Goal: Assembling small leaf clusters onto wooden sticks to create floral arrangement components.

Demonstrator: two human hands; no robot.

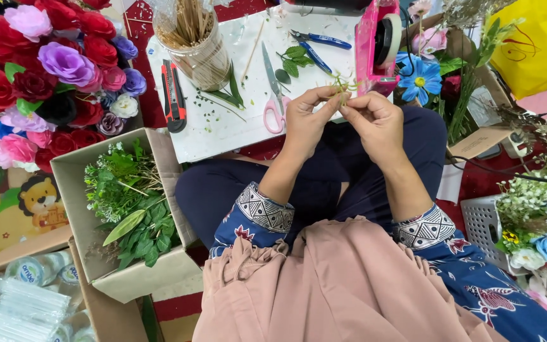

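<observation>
My left hand (305,117) and my right hand (375,120) meet above my lap, both pinching a thin green stem sprig (342,87) between the fingertips. The sprig sticks up a little past my fingers. Just beyond my hands lies a white board (223,126) with pink-handled scissors (273,95), blue pliers (318,44) and loose green leaves (294,60). A pink tape dispenser (378,44) stands at the board's right edge, close to my right hand.
A clear jar of wooden sticks (194,41) and a red utility knife (173,95) sit on the board. A cardboard box of greenery (128,209) is at my left, a bouquet of red, pink and purple roses (39,76) behind it. Blue and pale flowers crowd the right.
</observation>
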